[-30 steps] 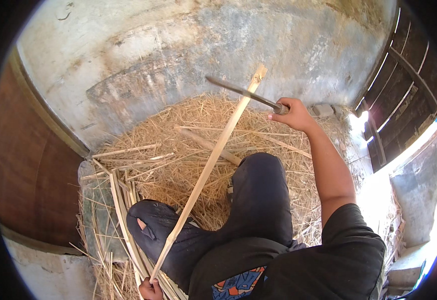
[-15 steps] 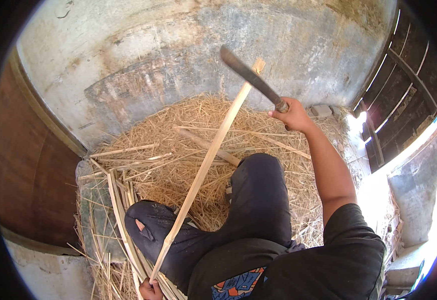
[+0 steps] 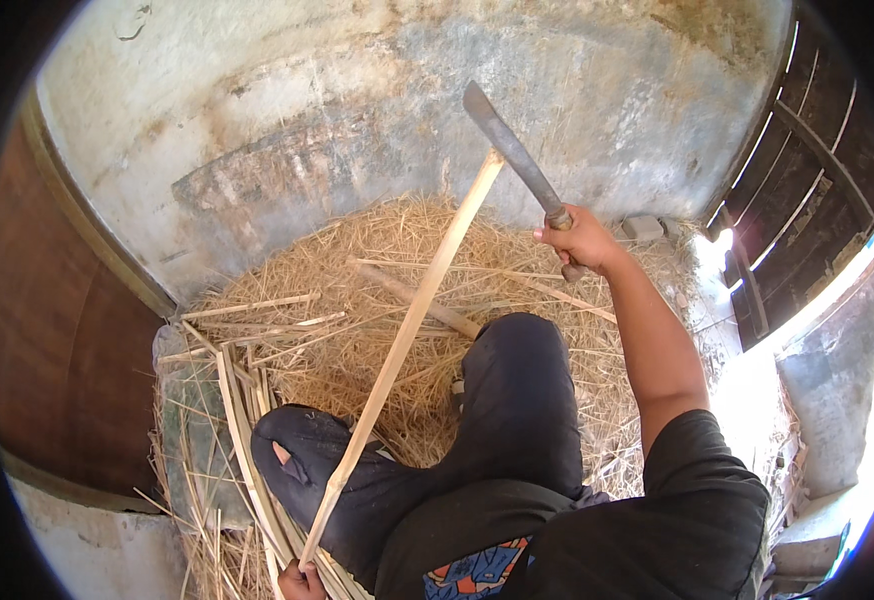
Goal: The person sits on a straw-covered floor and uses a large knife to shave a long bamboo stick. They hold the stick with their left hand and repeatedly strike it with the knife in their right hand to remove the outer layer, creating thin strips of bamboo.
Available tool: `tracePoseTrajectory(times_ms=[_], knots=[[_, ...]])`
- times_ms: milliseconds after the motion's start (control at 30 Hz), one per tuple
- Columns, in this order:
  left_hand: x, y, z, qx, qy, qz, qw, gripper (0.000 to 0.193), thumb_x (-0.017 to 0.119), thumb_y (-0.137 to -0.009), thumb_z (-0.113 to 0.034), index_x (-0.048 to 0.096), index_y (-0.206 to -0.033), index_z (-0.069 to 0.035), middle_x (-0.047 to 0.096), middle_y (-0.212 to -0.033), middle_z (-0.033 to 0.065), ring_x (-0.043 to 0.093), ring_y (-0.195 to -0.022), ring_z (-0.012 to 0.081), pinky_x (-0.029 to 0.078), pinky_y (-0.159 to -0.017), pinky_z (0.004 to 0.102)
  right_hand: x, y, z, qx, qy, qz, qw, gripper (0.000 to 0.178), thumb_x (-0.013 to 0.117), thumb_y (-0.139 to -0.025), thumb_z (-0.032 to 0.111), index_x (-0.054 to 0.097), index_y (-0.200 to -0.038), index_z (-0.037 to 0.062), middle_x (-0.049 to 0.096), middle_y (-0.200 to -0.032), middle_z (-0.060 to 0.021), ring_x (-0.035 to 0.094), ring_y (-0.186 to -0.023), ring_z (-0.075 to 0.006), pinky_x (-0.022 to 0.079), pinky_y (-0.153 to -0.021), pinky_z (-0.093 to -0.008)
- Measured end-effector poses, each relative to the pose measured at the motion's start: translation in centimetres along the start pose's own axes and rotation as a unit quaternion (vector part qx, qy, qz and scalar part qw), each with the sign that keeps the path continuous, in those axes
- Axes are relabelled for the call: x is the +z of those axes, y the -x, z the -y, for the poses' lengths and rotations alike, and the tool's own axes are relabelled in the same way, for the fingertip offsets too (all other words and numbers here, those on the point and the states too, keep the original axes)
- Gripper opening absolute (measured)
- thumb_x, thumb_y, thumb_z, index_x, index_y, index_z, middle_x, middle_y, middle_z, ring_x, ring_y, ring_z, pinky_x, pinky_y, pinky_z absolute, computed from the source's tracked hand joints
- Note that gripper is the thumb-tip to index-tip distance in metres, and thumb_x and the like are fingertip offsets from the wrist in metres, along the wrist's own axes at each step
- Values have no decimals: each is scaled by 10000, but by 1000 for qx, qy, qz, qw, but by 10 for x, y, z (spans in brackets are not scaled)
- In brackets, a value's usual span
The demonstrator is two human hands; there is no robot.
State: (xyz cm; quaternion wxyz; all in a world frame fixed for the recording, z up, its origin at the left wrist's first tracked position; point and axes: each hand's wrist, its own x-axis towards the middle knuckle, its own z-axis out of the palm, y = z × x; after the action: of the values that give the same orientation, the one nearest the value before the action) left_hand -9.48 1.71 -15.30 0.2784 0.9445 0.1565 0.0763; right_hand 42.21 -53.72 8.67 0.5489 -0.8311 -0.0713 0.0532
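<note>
My right hand (image 3: 582, 240) grips the handle of a machete (image 3: 513, 147), its dark blade slanting up and to the left. Down at the lower left, my left hand (image 3: 300, 580) is closed around the near end of a long pale bamboo strip (image 3: 404, 350). The strip rises across my bent left leg toward the wall. Its far end meets the middle of the blade, or lies just behind it; I cannot tell which. A bundle of similar split strips (image 3: 249, 455) lies beside my left knee, close to my left hand.
Straw-like shavings (image 3: 377, 235) cover the floor around my legs. A round stick (image 3: 422, 300) lies on them ahead of my knees. A stained wall (image 3: 357, 110) curves across the far side, with a brown door panel (image 3: 67, 330) on the left and dark planks (image 3: 807, 150) on the right.
The machete has turned more upright and its tip has shifted right and up. The strip's far end, earlier showing beyond the blade, now stops at it. My left hand has barely moved.
</note>
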Motion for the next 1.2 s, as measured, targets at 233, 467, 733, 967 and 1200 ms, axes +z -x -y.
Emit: tracePoseTrajectory(times_ms=[233, 467, 733, 967, 1200], knots=[[2, 2, 9, -15, -4, 9, 1000, 564, 468, -1036, -483, 668, -1034, 43, 548, -654, 64, 510, -589, 186, 415, -497, 373, -3, -7, -10, 14, 46, -38, 998, 391, 812, -854, 283, 583, -1059, 41, 550, -675, -5, 522, -534, -100, 448, -484, -306], [2, 3, 11, 6, 9, 3, 1000, 562, 480, -1030, -491, 661, -1028, 41, 543, -645, 52, 503, -575, 177, 408, -488, 366, -5, -4, -5, -51, 146, -130, 979, 460, 803, -850, 323, 629, -1133, 5, 620, -721, -56, 565, -598, -144, 483, -585, -345], [5, 3, 13, -16, 34, 13, 999, 598, 474, -1025, -530, 664, -1058, 37, 560, -669, 48, 514, -597, 164, 418, -503, 366, 7, 8, -8, -170, 269, -229, 920, 353, 727, -885, 272, 589, -1091, 21, 689, -891, -224, 686, -816, -379, 534, -721, -455], [-2, -2, 1, 7, 28, 5, 1000, 580, 486, -1021, -527, 673, -1049, 21, 566, -665, 49, 523, -594, 171, 433, -506, 371, 13, 9, -36, -210, 415, -285, 838, 371, 724, -862, 242, 547, -1142, 74, 685, -950, -192, 678, -831, -418, 539, -726, -505], [-1, -1, 3, -16, 15, 14, 1000, 558, 486, -1023, -509, 675, -1031, 17, 552, -650, 36, 508, -579, 156, 416, -490, 360, 14, 11, -23, -162, 365, -250, 882, 331, 735, -881, 301, 591, -1051, 56, 689, -832, -188, 683, -791, -412, 537, -690, -485]])
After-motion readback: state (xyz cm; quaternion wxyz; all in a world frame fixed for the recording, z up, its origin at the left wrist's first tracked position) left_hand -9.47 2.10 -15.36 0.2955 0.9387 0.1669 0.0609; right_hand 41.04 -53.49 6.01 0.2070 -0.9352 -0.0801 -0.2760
